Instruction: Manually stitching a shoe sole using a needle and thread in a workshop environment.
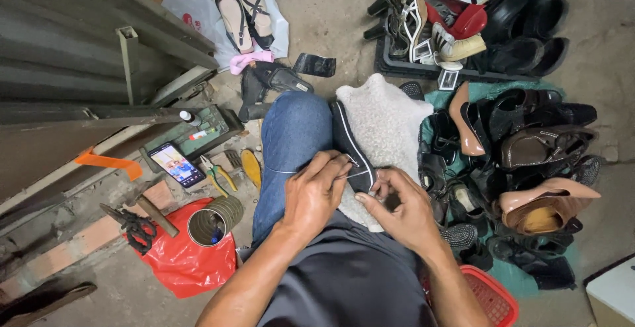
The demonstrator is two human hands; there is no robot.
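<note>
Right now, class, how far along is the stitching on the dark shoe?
Done: thread is already drawn out taut to the left of the dark shoe. In hand: the left hand and right hand pinch the shoe's edge over the fleece pad. Left: how much seam remains cannot be told; a pile of shoes lies beside.

A bare grey concrete floor [331,16] carries everything: a black plastic crate [397,68] heaped with shoes, and a green cloth [509,275] spread under a pile of dark and tan footwear. To the other side lie a crumpled red plastic bag [185,267], a ribbed metal tin [213,221], a lit smartphone [176,164], yellow-handled pliers [218,173] and a white plastic bag [192,6] bearing two flat sandals. A red plastic basket [493,297] stands near the bottom edge.
</note>
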